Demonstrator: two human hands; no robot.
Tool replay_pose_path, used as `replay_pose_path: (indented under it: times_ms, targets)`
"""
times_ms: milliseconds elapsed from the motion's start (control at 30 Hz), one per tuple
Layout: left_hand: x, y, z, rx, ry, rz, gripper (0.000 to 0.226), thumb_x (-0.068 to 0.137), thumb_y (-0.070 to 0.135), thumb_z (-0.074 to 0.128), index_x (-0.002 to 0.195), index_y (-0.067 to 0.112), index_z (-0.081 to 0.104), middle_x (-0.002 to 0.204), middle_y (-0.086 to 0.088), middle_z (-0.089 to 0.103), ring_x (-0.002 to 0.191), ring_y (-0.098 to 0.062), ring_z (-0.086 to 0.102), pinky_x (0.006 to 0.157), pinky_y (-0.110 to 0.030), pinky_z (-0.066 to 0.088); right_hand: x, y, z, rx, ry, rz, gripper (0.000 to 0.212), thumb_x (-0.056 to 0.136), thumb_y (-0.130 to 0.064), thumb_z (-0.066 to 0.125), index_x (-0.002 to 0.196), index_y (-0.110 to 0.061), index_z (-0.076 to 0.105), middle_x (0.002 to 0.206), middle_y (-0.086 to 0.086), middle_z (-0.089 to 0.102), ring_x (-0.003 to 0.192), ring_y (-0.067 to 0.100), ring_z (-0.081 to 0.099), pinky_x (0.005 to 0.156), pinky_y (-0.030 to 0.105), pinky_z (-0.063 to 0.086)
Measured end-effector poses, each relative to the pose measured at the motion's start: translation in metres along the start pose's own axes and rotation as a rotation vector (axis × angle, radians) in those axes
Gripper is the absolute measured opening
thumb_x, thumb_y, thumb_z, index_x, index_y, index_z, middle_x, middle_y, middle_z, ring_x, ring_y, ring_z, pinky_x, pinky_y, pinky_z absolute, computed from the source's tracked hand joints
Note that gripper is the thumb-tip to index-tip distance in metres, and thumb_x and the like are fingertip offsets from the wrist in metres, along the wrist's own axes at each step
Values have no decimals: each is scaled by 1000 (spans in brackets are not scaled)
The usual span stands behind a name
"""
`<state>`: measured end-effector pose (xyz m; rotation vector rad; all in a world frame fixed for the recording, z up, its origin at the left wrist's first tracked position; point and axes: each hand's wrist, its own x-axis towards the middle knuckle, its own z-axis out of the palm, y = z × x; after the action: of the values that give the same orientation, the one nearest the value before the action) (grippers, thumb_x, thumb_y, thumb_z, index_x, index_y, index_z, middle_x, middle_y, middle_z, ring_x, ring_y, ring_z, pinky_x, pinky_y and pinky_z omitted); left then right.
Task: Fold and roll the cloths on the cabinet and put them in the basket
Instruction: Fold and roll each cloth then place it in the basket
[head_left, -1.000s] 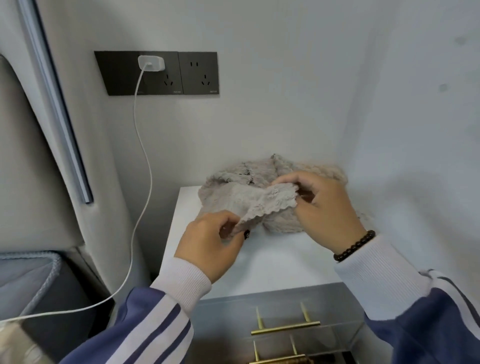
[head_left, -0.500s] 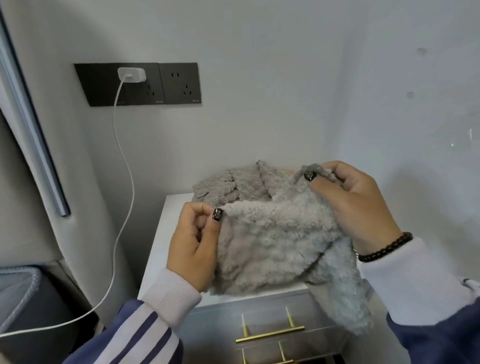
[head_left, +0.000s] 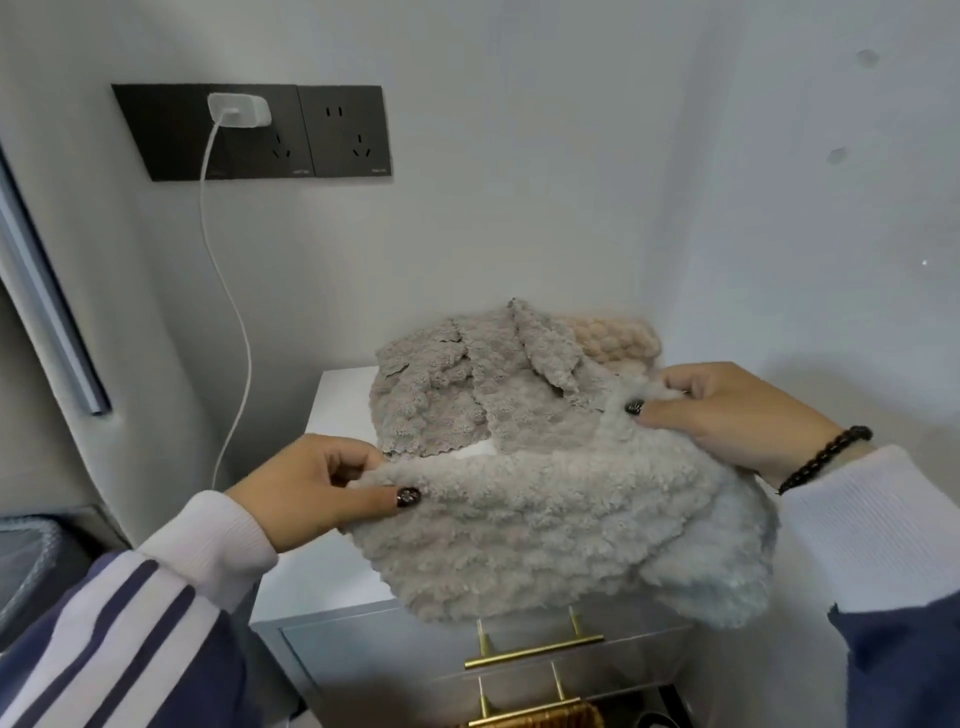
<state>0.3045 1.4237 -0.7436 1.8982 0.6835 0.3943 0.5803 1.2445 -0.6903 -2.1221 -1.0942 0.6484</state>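
Note:
A fluffy grey cloth (head_left: 545, 530) is stretched out between both hands above the front of the white cabinet (head_left: 343, 395). My left hand (head_left: 317, 488) pinches its left corner between thumb and fingers. My right hand (head_left: 727, 415) pinches the upper right corner. The cloth's lower edge hangs over the cabinet front. Behind it on the cabinet top lies a crumpled heap of grey-brown cloths (head_left: 467, 384), with a beige knobbly cloth (head_left: 613, 338) at the back right. A woven basket (head_left: 550, 717) shows only as a sliver at the bottom edge.
The cabinet stands in a corner, with walls behind and at the right. Its drawers have gold handles (head_left: 535, 654). A black socket panel (head_left: 249, 130) holds a white charger, whose cable (head_left: 228, 312) hangs down left of the cabinet. A padded grey headboard stands at the left.
Both hands lifted one grey cloth off the heap and pulled it out wide. The hands have moved apart and lowered, so the cloth now lies flatter over the cabinet's front.

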Motion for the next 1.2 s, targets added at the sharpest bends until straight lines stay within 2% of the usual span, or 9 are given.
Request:
replay_pose_path:
  times_ms: [267, 433, 533, 633, 700, 833, 1000, 1100, 1200]
  targets:
    - [15, -29, -5, 520, 41, -402, 12, 89, 23, 63, 81, 13, 61, 73, -3, 67, 40, -14, 55, 44, -19, 42, 37, -4, 35, -177, 204, -32, 31, 86, -15, 64, 60, -8, 48, 56, 5, 45, 53, 17, 41, 53, 23, 37]
    - [37, -1, 4, -360, 759, 59, 19, 92, -3, 52, 81, 12, 56, 81, -17, 68, 62, -19, 72, 54, -23, 55, 41, -29, 45, 586, 566, -245, 14, 90, -5, 58, 78, -10, 64, 78, 6, 68, 61, 7, 67, 57, 19, 53]
    - [27, 25, -7, -548, 855, 454, 15, 88, 2, 61, 83, 17, 61, 86, -8, 71, 86, -24, 72, 77, -30, 57, 32, -43, 30, 732, 644, -500, 18, 87, -12, 65, 73, -23, 62, 78, -4, 62, 73, 8, 57, 68, 22, 51]
    - [8, 30, -15, -507, 783, 571, 8, 70, 25, 73, 77, 27, 69, 86, -2, 72, 91, -29, 69, 86, -37, 55, 24, -34, 23, 849, 479, -572, 19, 84, -13, 69, 68, -24, 69, 80, -4, 66, 85, 17, 62, 87, 35, 53]
    - [-2, 21, -21, -414, 735, 561, 11, 64, 29, 73, 75, 29, 71, 81, 4, 71, 84, -26, 67, 85, -39, 54, 21, -19, 19, 934, 272, -552, 10, 73, -13, 78, 67, -17, 70, 74, 0, 68, 78, 20, 66, 83, 38, 54]
    - [-27, 7, -31, -337, 356, 458, 31, 55, 39, 86, 69, 16, 70, 64, -10, 67, 52, -25, 63, 59, -28, 54, 13, 16, 8, 673, -141, -239, 92, 20, -45, 95, 81, 16, 64, 78, 18, 70, 64, 22, 68, 61, 28, 57]
    - [-58, -5, -10, -140, -327, -108, 32, 77, 32, 75, 86, 2, 67, 71, -26, 69, 39, -20, 60, 59, -23, 50, -1, 48, 11, 99, -534, 144, 43, 43, -47, 90, 53, -13, 67, 61, 7, 55, 56, 12, 57, 66, 28, 57]
    - [-51, -19, 21, 131, -161, -240, 21, 90, 27, 64, 94, 6, 65, 78, -10, 74, 38, -18, 53, 53, -28, 48, -4, 47, 19, -56, -582, 252, 28, 85, -31, 69, 65, -12, 71, 70, 7, 66, 62, 13, 60, 75, 30, 57]
    - [-33, -34, 42, 337, 182, -50, 13, 89, 17, 62, 95, 28, 67, 87, 8, 71, 73, -12, 65, 69, -30, 54, -5, 33, 30, -170, -581, 281, 32, 93, -33, 58, 82, -7, 73, 84, 8, 74, 69, 13, 65, 71, 24, 56]
